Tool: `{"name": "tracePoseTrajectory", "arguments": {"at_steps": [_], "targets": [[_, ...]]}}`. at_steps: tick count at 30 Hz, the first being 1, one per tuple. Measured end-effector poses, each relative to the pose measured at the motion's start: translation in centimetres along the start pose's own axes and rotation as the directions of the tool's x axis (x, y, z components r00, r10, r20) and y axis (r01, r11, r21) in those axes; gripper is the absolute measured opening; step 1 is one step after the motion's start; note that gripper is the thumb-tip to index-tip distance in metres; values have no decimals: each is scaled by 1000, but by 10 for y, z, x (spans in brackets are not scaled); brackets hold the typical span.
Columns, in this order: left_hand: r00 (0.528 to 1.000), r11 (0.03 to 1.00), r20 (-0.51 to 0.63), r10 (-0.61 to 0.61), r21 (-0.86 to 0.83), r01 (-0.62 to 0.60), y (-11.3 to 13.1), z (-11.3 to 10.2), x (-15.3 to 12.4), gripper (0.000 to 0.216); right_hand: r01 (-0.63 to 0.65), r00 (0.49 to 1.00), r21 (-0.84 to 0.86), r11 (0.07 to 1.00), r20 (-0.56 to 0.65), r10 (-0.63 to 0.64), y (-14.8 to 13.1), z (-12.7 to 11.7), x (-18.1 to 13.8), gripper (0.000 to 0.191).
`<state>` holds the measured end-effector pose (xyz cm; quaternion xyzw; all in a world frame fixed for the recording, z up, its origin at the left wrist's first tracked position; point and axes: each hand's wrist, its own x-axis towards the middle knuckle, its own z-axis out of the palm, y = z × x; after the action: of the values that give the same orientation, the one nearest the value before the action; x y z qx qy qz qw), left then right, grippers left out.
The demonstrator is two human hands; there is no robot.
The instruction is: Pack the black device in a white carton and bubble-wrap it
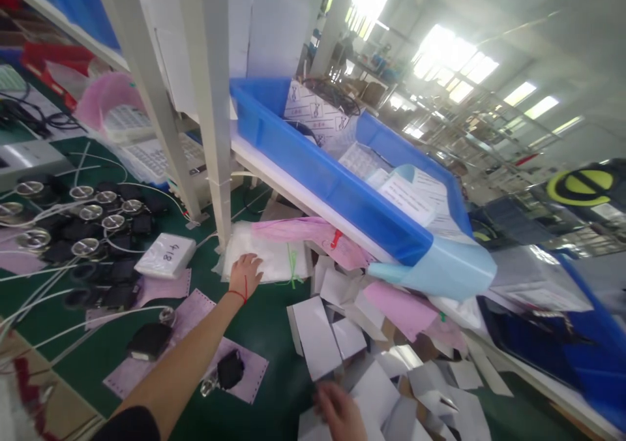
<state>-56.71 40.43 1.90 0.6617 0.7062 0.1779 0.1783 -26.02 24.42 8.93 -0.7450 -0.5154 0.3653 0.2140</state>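
- Right hand (339,411), blurred at the bottom edge, rests on scattered white cartons (317,336); finger state cannot be told.
- Left hand (244,273), fingers spread flat, presses a clear bag stack (274,258) on the green mat (264,336).
- Blue bin (332,180) sits tilted above.

Red string bracelet (241,293), dark short sleeve (128,425).

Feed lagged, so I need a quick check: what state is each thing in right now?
left hand: open, flat on bag stack
right hand: on white boxes, grip unclear
white boxes: flat, piled loose
blue bin: tilted, holding papers
black devices: laid out, cords attached
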Motion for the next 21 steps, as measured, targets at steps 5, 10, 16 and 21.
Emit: {"name": "tracePoseTrajectory", "arguments": {"at_steps": [5,10,16,21], "targets": [[998,999,-49,36,-23,-37,-26,13,-5,37,228,974,-166,959,53,-222,-84,40,95,45],[989,989,-114,89,-111,-102,-36,8,-9,36,172,985,-315,933,49,-165,-125,87,178,31],[946,976,-306,-108,-212,43,-34,-10,-50,13,128,992,-404,906,46,-119,-108,100,200,23],[894,814,-172,-414,-509,279,-22,11,-81,25,276,950,-430,860,-16,-313,-101,108,231,39]]}}
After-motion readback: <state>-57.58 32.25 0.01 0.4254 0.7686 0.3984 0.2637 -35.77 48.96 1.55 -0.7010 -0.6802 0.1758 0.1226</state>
